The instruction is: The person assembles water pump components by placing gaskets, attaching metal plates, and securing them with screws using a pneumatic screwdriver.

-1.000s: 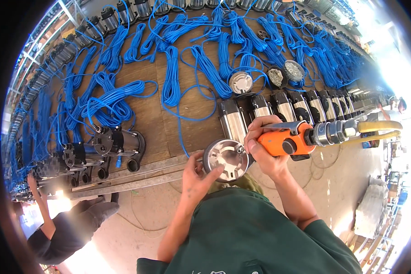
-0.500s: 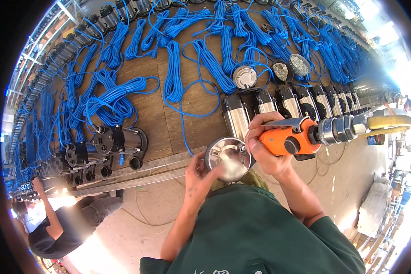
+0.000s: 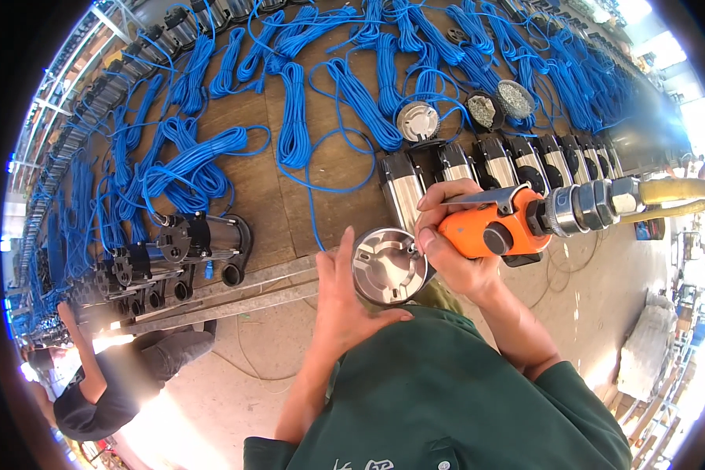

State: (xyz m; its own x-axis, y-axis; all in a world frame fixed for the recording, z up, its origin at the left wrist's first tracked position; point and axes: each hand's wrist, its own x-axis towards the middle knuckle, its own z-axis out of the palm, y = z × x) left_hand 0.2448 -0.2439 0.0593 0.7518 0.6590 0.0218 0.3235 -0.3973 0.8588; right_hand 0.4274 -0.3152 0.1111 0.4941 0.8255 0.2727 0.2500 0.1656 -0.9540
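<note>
My right hand (image 3: pixel 466 254) is wrapped round an orange air-powered driver (image 3: pixel 489 231) with a metal lever along its top. Its working end lies behind my fingers, at the right rim of a round steel pump housing (image 3: pixel 389 266). The housing's shiny, recessed end faces up, with slots and raised ribs. My left hand (image 3: pixel 343 301) curves along the housing's left side, fingers spread and thumb stretched out below the rim. Whether the palm touches the housing cannot be made out. Metal fittings (image 3: pixel 591 207) join the driver to a yellow hose (image 3: pixel 677 190).
Coiled blue cables (image 3: pixel 294 117) cover much of the wooden bench (image 3: pixel 278 207). Steel pumps (image 3: pixel 403 188) stand in a row beyond my right hand; others (image 3: pixel 204 237) lie at left. Two bowls of small parts (image 3: pixel 515 99) sit behind. Another person (image 3: pixel 121 380) works at lower left.
My left hand has opened, its thumb moving off the housing's end to below the rim. The housing's inside now shows fully. My right hand still holds the driver and has shifted slightly left.
</note>
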